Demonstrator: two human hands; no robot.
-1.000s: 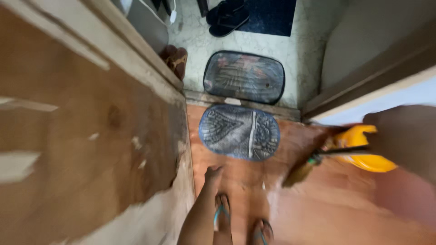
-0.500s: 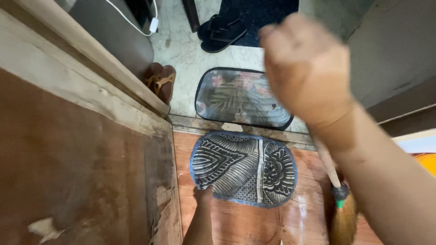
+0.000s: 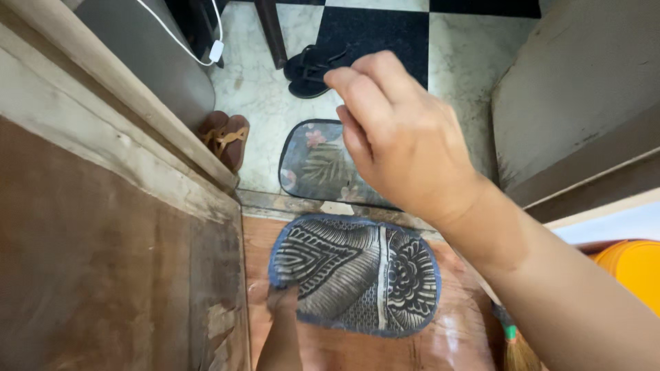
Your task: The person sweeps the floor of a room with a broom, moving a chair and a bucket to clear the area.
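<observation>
Doorway seen from above; wooden door (image 3: pixel 103 261) stands open on the left, its edge just beside a dark patterned mat (image 3: pixel 357 275) lying flat on the reddish wood floor (image 3: pixel 454 343); the mat sits right against the threshold, probably so feet are wiped on the way in.

Left hand (image 3: pixel 283 300) is low in the frame, arm reaching straight down; fingertips rest on the near left edge of the patterned mat; whether they pinch the edge or only press it I cannot tell, the hand being small and partly cut off.

Right hand (image 3: pixel 399 137) is raised close to the camera, well above the floor; fingers loosely curled, index and thumb tips drawn near each other, nothing visible between them; it looks empty, forearm running down to the lower right corner.

Beyond the threshold: a 2nd mat (image 3: pixel 323 168) with a leaf print on pale tile; brown sandals (image 3: pixel 225 137) tucked by the wall; black sandals (image 3: pixel 313 69) further out on the checkered floor.

Lower right: a broom (image 3: pixel 512 343) leaning behind the forearm; an orange tub (image 3: pixel 629 268) partly hidden.
</observation>
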